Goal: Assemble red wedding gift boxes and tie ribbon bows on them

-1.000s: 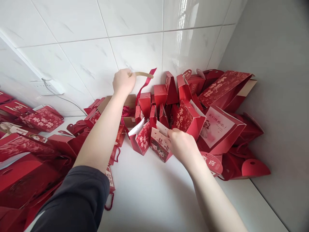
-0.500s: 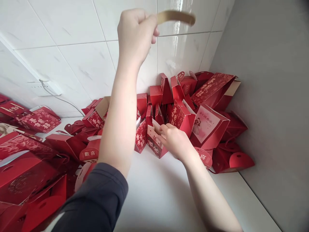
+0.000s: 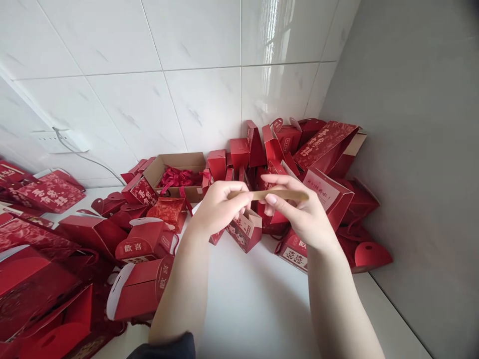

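Observation:
A narrow tan strip with a rounded end stretches level between my hands; I cannot tell its kind or material. My left hand is closed on the strip's left end. At its right part, the thumb and fingers of my right hand close round the strip. Just below, a small red and pale gift box with printed figures stands on the white surface, its top partly hidden by my left hand. A red box with white characters sits beneath my right wrist.
An open cardboard box holds red ribbons at the back. Many red gift boxes crowd the left, and more lean at the right against a grey panel. A power socket with a cable is on the tiled wall.
My left hand has come down from high against the wall with the tan strip. My right hand has left the small printed box and risen to the strip's right part.

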Demonstrator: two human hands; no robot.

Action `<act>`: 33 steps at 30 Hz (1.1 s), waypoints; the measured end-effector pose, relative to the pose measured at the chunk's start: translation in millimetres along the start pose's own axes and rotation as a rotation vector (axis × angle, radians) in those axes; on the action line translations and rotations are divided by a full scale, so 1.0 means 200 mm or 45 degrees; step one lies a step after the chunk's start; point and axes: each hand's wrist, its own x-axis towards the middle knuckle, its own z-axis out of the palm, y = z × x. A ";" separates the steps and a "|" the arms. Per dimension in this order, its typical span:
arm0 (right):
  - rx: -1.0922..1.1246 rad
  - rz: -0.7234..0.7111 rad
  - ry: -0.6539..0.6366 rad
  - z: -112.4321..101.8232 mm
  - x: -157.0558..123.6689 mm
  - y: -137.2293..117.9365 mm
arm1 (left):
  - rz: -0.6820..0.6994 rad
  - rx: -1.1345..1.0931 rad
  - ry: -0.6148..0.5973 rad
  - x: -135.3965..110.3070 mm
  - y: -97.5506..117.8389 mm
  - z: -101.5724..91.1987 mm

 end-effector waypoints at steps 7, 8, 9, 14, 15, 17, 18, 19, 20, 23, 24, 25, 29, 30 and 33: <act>0.204 0.043 -0.051 0.00 0.01 0.03 | -0.027 -0.158 -0.303 -0.06 -0.05 -0.06; 0.163 0.047 -0.028 0.01 0.02 0.03 | -0.051 -0.148 -0.308 -0.06 -0.06 -0.07; 0.104 0.048 0.007 0.01 0.02 0.03 | -0.076 -0.131 -0.300 -0.06 -0.08 -0.08; -0.046 0.086 0.099 0.02 0.04 0.04 | -0.147 -0.005 -0.309 -0.04 -0.12 -0.12; -0.038 0.094 0.091 0.03 0.04 0.04 | -0.154 0.047 -0.341 -0.03 -0.13 -0.13; -0.019 0.104 0.082 0.03 0.04 0.05 | -0.170 0.173 -0.382 -0.03 -0.14 -0.15; -0.011 0.104 0.088 0.03 0.04 0.05 | -0.181 0.236 -0.385 -0.02 -0.15 -0.15; -0.009 0.103 0.099 0.03 0.04 0.05 | -0.191 0.290 -0.379 -0.02 -0.16 -0.15; -0.016 0.103 0.113 0.03 0.05 0.06 | -0.190 0.324 -0.365 -0.01 -0.17 -0.15; -0.067 0.114 0.083 0.03 0.05 0.07 | -0.116 0.283 -0.195 0.02 -0.20 -0.13; -0.079 0.118 0.043 0.04 0.05 0.08 | -0.065 0.220 -0.111 0.03 -0.20 -0.11; -0.083 0.119 -0.003 0.04 0.05 0.08 | -0.008 0.139 -0.038 0.04 -0.20 -0.10; -0.051 0.121 -0.063 0.06 0.07 0.12 | 0.168 -0.169 -0.038 0.08 -0.21 -0.04; -0.039 0.129 -0.045 0.07 0.07 0.14 | 0.188 -0.219 -0.069 0.08 -0.21 -0.03; -0.012 0.171 -0.009 0.06 0.08 0.16 | 0.234 -0.300 -0.121 0.09 -0.21 -0.01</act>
